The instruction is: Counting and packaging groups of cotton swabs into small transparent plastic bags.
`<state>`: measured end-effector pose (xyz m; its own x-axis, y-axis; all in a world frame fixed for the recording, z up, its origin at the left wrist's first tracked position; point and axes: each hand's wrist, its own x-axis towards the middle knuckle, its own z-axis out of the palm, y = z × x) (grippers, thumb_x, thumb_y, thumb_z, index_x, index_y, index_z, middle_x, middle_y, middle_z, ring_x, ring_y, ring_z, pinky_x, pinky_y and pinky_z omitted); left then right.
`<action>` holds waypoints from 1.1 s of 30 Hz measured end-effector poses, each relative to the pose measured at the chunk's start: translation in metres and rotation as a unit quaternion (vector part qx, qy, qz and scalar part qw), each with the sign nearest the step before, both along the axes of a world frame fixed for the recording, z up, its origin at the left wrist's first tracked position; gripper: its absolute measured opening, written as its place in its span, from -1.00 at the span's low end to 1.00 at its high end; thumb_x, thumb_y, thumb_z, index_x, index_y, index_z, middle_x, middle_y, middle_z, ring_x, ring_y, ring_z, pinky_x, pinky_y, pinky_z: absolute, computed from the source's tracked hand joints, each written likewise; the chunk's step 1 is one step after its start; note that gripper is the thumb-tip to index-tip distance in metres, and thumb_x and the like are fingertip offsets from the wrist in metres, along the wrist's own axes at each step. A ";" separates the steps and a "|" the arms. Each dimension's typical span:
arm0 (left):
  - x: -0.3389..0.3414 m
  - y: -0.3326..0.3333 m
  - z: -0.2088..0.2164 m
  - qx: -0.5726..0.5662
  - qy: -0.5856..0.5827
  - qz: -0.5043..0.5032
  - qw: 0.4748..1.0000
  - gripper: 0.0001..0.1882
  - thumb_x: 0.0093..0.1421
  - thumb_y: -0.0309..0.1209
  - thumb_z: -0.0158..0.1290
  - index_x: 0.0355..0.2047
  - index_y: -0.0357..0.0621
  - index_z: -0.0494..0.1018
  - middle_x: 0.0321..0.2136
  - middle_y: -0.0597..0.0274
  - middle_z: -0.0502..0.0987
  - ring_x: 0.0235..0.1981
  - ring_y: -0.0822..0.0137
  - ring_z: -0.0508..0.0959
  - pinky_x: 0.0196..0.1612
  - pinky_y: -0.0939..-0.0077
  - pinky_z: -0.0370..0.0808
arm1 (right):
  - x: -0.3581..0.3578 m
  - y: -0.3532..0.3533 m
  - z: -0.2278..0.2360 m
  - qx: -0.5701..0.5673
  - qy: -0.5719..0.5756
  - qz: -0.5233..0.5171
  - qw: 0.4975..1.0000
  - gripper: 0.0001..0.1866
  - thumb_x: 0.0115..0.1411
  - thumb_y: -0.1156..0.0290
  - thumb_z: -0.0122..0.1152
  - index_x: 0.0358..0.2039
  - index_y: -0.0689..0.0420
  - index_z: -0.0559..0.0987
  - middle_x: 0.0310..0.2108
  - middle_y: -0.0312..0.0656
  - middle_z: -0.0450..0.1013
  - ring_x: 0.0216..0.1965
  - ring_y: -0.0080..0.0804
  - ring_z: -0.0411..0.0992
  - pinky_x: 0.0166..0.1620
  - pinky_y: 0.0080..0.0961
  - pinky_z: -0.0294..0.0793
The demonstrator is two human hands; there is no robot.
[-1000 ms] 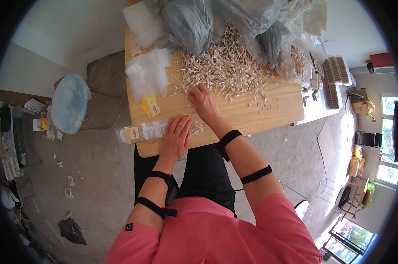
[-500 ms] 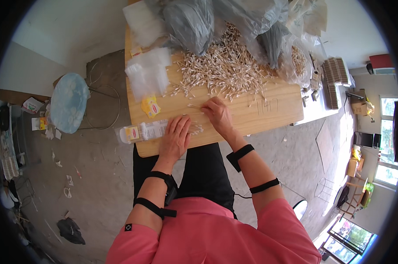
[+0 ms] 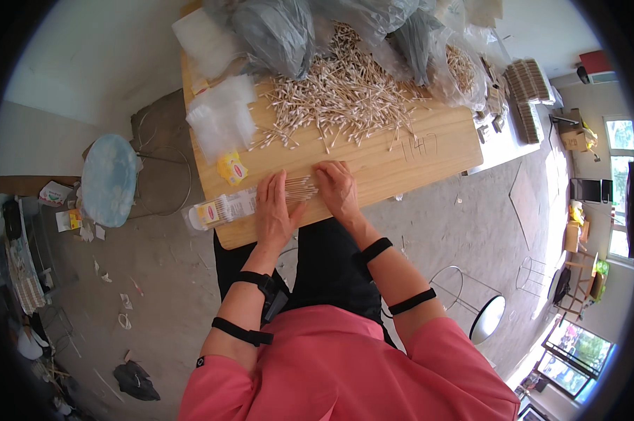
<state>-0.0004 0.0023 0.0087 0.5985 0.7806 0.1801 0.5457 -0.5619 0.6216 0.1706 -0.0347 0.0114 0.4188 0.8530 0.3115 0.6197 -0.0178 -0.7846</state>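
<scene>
A clear plastic bag of cotton swabs (image 3: 240, 202) lies along the table's near edge, a yellow and white label at its left end. My left hand (image 3: 275, 210) grips it from above, fingers across it and thumb on the near side. Loose swab ends (image 3: 301, 188) stick out to the right of that hand. At these ends is my right hand (image 3: 336, 188), its fingers curled and pressed against the swabs; what lies inside its fingers is partly hidden. Beyond both hands spreads a large heap of cotton swabs (image 3: 338, 98).
Yellow labels (image 3: 231, 168) and a stack of clear bags (image 3: 222, 119) lie on the left of the wooden table (image 3: 443, 151). Grey plastic bags (image 3: 275, 35) stand behind the heap. A blue round stool (image 3: 110, 180) is left of the table, bundled swabs (image 3: 531, 81) far right.
My right hand has come down from above the bundle, where it pinched a swab, to the bundle's right end. My left fingers have straightened. The whole view has shifted slightly.
</scene>
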 end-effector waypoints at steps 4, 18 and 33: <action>0.003 -0.001 -0.007 -0.022 -0.074 0.035 0.996 -0.16 0.11 -0.40 0.21 0.33 -0.29 0.03 0.21 -0.15 0.23 0.23 -0.17 0.23 0.28 0.06 0.19 | -0.017 -0.004 0.002 -0.025 0.120 -0.039 0.992 -0.82 0.20 0.63 0.08 -0.20 0.21 0.58 -0.15 -0.10 0.54 -0.10 -0.06 0.47 -0.02 -0.33 0.45; 0.033 0.000 -0.008 -0.084 -0.213 0.166 0.959 -0.50 0.46 -0.26 -0.32 0.30 -0.29 0.11 0.22 -0.10 0.29 0.27 -0.05 0.27 0.29 0.17 0.19 | -0.063 0.012 -0.019 0.060 0.272 -0.032 0.960 -0.72 0.37 0.62 -0.21 -0.03 0.23 0.47 0.19 -0.03 0.36 0.21 -0.18 0.33 0.26 -0.40 0.23; -0.034 0.009 0.007 -0.079 -0.201 0.176 0.960 -0.47 0.47 -0.25 -0.38 0.33 -0.30 0.06 0.26 -0.10 0.24 0.32 -0.01 0.21 0.34 0.21 0.11 | -0.110 0.023 -0.013 0.045 0.312 0.034 0.949 -0.65 0.33 0.68 -0.22 0.03 0.19 0.45 0.26 0.01 0.29 0.32 -0.12 0.21 0.31 -0.37 0.15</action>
<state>-0.0343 0.0116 0.0152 0.1996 0.9586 0.2033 0.3824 -0.2672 0.8845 0.0609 -0.0116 -0.0013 0.4907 0.8662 0.0947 0.0325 0.0904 -0.9954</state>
